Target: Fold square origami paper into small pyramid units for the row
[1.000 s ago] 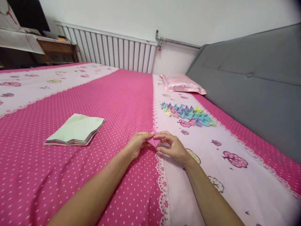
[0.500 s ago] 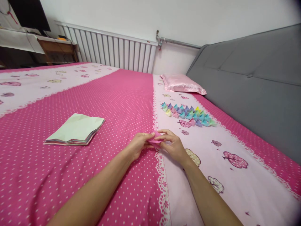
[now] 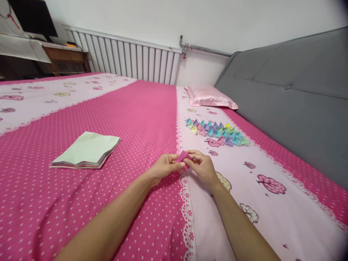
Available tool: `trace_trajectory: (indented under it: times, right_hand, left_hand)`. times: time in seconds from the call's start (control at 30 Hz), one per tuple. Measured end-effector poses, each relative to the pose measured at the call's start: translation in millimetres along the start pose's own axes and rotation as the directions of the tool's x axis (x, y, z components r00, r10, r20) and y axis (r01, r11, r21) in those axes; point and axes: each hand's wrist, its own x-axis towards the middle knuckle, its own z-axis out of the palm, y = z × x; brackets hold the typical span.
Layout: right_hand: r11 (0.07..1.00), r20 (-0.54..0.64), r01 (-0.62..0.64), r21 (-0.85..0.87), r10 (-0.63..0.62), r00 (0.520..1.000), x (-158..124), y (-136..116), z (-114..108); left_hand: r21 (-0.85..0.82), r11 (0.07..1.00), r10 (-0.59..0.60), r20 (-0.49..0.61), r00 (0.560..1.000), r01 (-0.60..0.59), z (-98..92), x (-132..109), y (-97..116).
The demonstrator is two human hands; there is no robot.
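Observation:
A small folded piece of pink paper [image 3: 183, 156] is held between both hands, just above the bed. My left hand [image 3: 164, 167] pinches its left side, with the thumb on the near face. On the other side, my right hand [image 3: 202, 167] grips it with thumb and fingers. Part of the paper is covered by the fingertips. Beyond my right hand, several folded paper boats [image 3: 217, 132] in blue, purple, green, yellow and pink stand in close rows. Left of my hands lies a stack of square paper sheets [image 3: 86, 149], pale green on top.
The bed is covered by a pink patterned sheet [image 3: 130, 119]. A pink pillow [image 3: 210, 97] rests by the grey headboard [image 3: 285, 79]. A white radiator [image 3: 122, 54] runs along the wall, and a monitor [image 3: 34, 18] stands on a desk at the far left.
The pink paper has been turned in my fingers and now shows a pointed, peaked shape. Both thumbs have shifted down onto its near side. The boats and the paper stack stay put.

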Motion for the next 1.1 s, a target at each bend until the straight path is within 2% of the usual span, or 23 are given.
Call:
trace_trajectory:
  times: [0.23,0.5,0.77,0.97,1.1]
  right_hand:
    - [0.998,-0.014,-0.017,0.055,0.017,1.000,-0.3,-1.2,2.1]
    - [0.961,-0.213,-0.060,0.268,0.120,0.970,1.3,4.8,4.5]
    - [0.945,-0.147,-0.125,0.304,0.176,0.973,-0.4,-1.2,3.7]
    - [0.944,-0.138,-0.141,0.298,0.189,0.972,-1.5,-3.7,6.4]
    - [0.941,-0.100,-0.130,0.314,0.169,0.981,-2.3,-5.1,8.4]
  left_hand:
    - [0.037,0.999,0.005,-0.064,0.998,-0.002,-1.1,2.6,-2.6]
    - [-0.008,1.000,-0.001,-0.123,0.992,0.000,-0.2,3.7,-1.3]
    - [0.026,0.999,0.021,-0.074,0.997,-0.019,0.2,4.2,-2.9]
    - [0.250,0.965,0.125,-0.163,0.979,-0.082,-1.2,7.0,-8.5]
    - [0.242,0.968,0.111,-0.184,0.977,-0.065,-2.0,6.5,-9.8]
